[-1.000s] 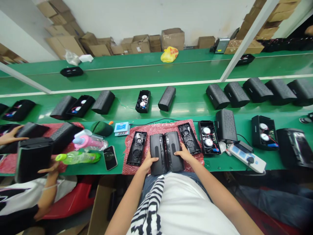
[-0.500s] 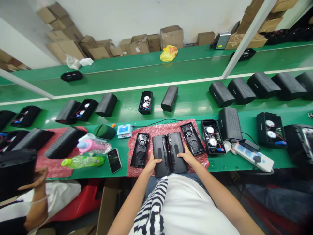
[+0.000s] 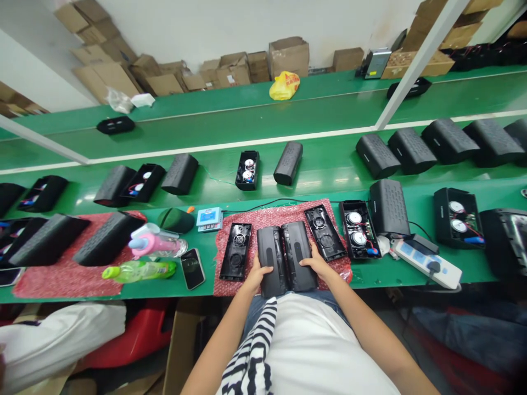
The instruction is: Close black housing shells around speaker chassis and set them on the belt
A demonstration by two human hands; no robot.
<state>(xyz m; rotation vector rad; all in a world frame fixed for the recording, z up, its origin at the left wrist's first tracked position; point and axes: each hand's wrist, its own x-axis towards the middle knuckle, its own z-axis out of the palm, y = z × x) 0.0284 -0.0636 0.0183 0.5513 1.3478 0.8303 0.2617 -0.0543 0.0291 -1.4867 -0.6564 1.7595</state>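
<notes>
Two black speaker housings lie side by side at the bench edge in front of my body. My left hand [image 3: 257, 274] grips the left speaker housing [image 3: 269, 271] at its outer side, thumb on top. My right hand [image 3: 317, 263] holds the right speaker housing [image 3: 300, 274] the same way. The fingers below are partly hidden. Beyond them, on red bubble wrap [image 3: 274, 215], an open black shell [image 3: 235, 252] lies to the left. Another open shell [image 3: 326, 233] lies tilted to the right, close to my right hand.
An open speaker body [image 3: 359, 233] with wired drivers stands right of the wrap, near a white power strip [image 3: 428, 264]. To the left lie a phone [image 3: 192, 269], a green bottle [image 3: 142, 271] and a pink bottle [image 3: 152, 244]. Several housings line the green conveyor [image 3: 222, 164].
My hands and the two housings stay nearly still. At the left, a co-worker's hand and the black housing it held have gone from view, uncovering a phone on the bench.
</notes>
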